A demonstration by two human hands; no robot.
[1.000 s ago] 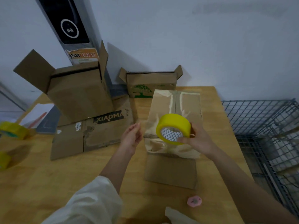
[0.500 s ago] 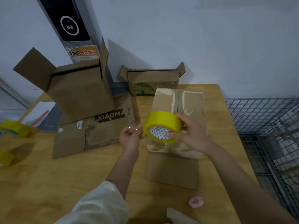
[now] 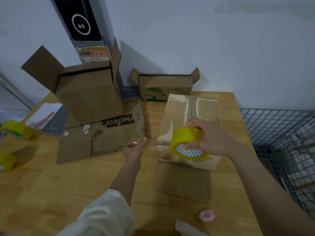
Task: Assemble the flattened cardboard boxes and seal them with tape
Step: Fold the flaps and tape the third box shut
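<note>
- Boxes are the job, and several sit on the counter (image 3: 51,193); the taped box (image 3: 189,126) in front of the person serves as landmark below.
- Tall box (image 3: 88,94), up-left of the taped box: stood up, top flaps open, no tape visible on it from here. It rests on a flat box (image 3: 102,138) marked XIAOMA, which is not yet assembled.
- Taped box: folded into shape and lying on its side, glossy tape along its seam and across its near end. It looks sealed on the face shown; the other faces are hidden.
- Small box (image 3: 165,87), just behind the taped box against the wall: erected, top flaps up, unsealed.
- Right hand (image 3: 211,138), over the near end of the taped box: its grip is curled round a yellow tape roll (image 3: 187,143), thumb in the core.
- Left hand (image 3: 134,149), just left of the taped box: fingers loosely curled, holding nothing I can make out.
- Spare rolls (image 3: 18,129), far left of the taped box.
- Judged overall: one box about done, two to seal, one to assemble.
</note>
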